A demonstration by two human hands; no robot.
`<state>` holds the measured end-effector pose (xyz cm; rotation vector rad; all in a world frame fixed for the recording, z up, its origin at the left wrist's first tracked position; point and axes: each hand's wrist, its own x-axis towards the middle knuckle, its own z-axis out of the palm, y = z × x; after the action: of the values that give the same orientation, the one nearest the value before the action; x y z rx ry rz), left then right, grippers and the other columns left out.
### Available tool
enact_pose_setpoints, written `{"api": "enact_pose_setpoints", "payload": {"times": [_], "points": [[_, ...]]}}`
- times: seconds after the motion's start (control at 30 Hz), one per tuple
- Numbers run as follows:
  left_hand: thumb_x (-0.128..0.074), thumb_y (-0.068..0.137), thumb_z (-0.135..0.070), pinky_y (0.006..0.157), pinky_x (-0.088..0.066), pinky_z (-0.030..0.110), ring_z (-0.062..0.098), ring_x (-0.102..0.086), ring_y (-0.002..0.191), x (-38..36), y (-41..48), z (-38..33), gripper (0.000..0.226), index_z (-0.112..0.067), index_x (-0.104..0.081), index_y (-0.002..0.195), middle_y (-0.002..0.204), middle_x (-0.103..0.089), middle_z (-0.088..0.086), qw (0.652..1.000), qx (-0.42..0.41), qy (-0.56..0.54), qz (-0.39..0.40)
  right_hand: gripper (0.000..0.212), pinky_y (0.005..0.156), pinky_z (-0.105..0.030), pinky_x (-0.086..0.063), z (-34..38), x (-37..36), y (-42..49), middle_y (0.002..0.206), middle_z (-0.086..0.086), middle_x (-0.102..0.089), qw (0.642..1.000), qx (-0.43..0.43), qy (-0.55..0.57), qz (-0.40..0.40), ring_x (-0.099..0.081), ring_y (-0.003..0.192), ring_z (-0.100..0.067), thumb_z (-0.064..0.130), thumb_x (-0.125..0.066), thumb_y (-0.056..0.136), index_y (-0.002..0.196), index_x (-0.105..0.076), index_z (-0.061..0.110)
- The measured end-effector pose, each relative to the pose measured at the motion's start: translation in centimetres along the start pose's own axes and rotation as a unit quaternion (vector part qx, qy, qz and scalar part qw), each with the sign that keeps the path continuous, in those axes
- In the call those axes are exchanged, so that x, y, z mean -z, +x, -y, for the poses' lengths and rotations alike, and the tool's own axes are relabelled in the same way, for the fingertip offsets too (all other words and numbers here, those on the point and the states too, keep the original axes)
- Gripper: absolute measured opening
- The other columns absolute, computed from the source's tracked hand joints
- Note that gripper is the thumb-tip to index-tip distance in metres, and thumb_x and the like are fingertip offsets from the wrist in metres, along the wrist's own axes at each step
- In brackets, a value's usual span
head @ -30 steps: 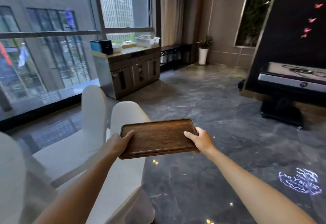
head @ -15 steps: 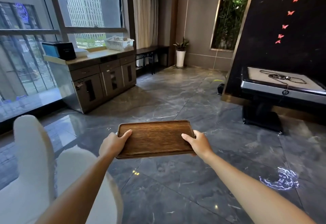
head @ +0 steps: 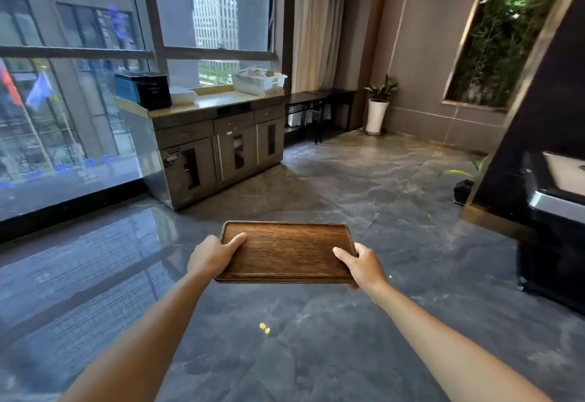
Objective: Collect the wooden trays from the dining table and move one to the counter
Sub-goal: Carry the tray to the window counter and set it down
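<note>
1. The wooden tray [head: 286,251] is up in the air, held level out in front of the person, over bare marble floor [head: 395,211].
2. Left hand [head: 211,255] clamps the tray's left short edge: thumb lies flat on the top face, the other fingers curl underneath out of sight.
3. Right hand [head: 361,265] does the same on the right short edge, thumb on top pointing inward, fingers wrapped below.
4. Beyond the tray and a little to its left stands the counter [head: 218,135], well apart from it, set against the window.
5. On that counter: a dark box [head: 148,90] at the left end, a white dish [head: 183,95] just beside it, a white basket [head: 259,80] at the right end.
6. Right of the counter, a potted plant [head: 378,107] sits in the corner.
</note>
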<state>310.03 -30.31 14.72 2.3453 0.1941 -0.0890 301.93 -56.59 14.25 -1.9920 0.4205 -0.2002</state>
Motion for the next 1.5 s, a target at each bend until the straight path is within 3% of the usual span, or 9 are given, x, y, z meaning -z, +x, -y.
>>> {"api": "enact_pose_setpoints", "payload": {"times": [0.2,0.43,0.5,0.6,0.73,0.8,1.17,1.27,1.5], "points": [[-0.049,0.08,-0.067,0.073,-0.044,0.036,0.034,-0.064,0.094,-0.9,13.1,-3.5,0.07,0.0,-0.062,0.097,0.096,-0.069,0.015,0.999,0.039,-0.015,-0.033,0.025,0.052,-0.021,-0.041,3.0,-2.8,15.5,0.089,-0.004,-0.064,0.999,0.02,-0.008,0.049,-0.058,0.074,-0.016,0.03,-0.058,0.089,0.102,-0.063,0.008],[-0.048,0.079,-0.069,0.072,-0.047,0.037,0.031,-0.064,0.087,-2.3,31.7,-4.5,0.068,-0.003,-0.061,0.091,0.097,-0.07,0.016,0.997,0.063,-0.006,-0.034,0.011,0.039,-0.013,-0.046,3.9,-10.7,34.5,0.085,0.002,-0.065,0.996,0.014,-0.032,0.087,-0.067,0.086,-0.027,0.038,-0.059,0.086,0.083,-0.059,0.027],[-0.048,0.077,-0.071,0.075,-0.049,0.039,0.032,-0.065,0.092,-2.1,37.8,-5.1,0.073,-0.002,-0.062,0.097,0.099,-0.07,0.016,0.997,0.065,-0.005,-0.036,0.011,0.044,-0.016,-0.049,5.2,-13.0,40.1,0.087,0.002,-0.066,0.995,0.019,-0.037,0.095,-0.068,0.09,-0.029,0.038,-0.06,0.085,0.079,-0.059,0.028],[-0.048,0.079,-0.068,0.072,-0.043,0.037,0.033,-0.063,0.098,-1.0,47.1,-7.1,0.073,0.0,-0.06,0.104,0.105,-0.068,0.017,0.997,0.059,-0.007,-0.048,0.012,0.067,-0.029,-0.052,8.6,-16.1,48.5,0.09,-0.001,-0.066,0.995,0.026,-0.036,0.088,-0.063,0.091,-0.025,0.033,-0.061,0.086,0.088,-0.061,0.021],[-0.049,0.081,-0.065,0.078,-0.044,0.038,0.035,-0.06,0.105,0.1,58.2,-10.2,0.07,0.0,-0.057,0.107,0.111,-0.065,0.018,0.996,0.055,-0.005,-0.063,0.015,0.032,-0.017,-0.042,13.0,-19.1,58.6,0.085,-0.004,-0.063,0.997,0.022,-0.019,0.077,-0.058,0.065,-0.016,0.03,-0.06,0.087,0.093,-0.062,0.015],[-0.049,0.081,-0.065,0.081,-0.045,0.039,0.036,-0.06,0.104,0.0,63.0,-11.5,0.071,0.001,-0.058,0.107,0.11,-0.065,0.019,0.996,0.058,-0.003,-0.069,0.018,0.029,-0.014,-0.039,14.1,-20.4,63.4,0.085,-0.005,-0.063,0.997,0.018,-0.015,0.071,-0.056,0.061,-0.012,0.029,-0.06,0.087,0.096,-0.064,0.013],[-0.048,0.084,-0.062,0.086,-0.046,0.04,0.036,-0.06,0.106,-4.3,91.9,-15.9,0.069,0.002,-0.057,0.107,0.113,-0.065,0.02,0.993,0.09,0.013,-0.076,0.031,0.035,-0.023,-0.05,15.8,-29.7,93.9,0.097,-0.007,-0.065,0.992,0.019,-0.021,0.125,-0.059,0.067,-0.012,0.031,-0.059,0.088,0.11,-0.063,0.011],[-0.047,0.085,-0.061,0.088,-0.045,0.039,0.036,-0.058,0.11,-4.4,99.9,-18.2,0.069,0.002,-0.057,0.111,0.118,-0.063,0.021,0.989,0.113,0.009,-0.091,0.036,0.036,-0.021,-0.05,18.2,-32.0,103.5,0.102,-0.006,-0.064,0.988,0.037,-0.032,0.148,-0.063,0.078,-0.019,0.033,-0.057,0.089,0.117,-0.06,0.012],[-0.047,0.085,-0.062,0.081,-0.04,0.036,0.036,-0.057,0.11,-2.7,116.1,-21.5,0.067,0.0,-0.056,0.109,0.117,-0.063,0.019,0.981,0.148,-0.005,-0.122,0.043,0.044,-0.019,-0.052,23.3,-38.3,120.1,0.106,0.001,-0.058,0.98,0.058,-0.034,0.19,-0.06,0.091,-0.019,0.035,-0.053,0.091,0.128,-0.052,0.012]]}}
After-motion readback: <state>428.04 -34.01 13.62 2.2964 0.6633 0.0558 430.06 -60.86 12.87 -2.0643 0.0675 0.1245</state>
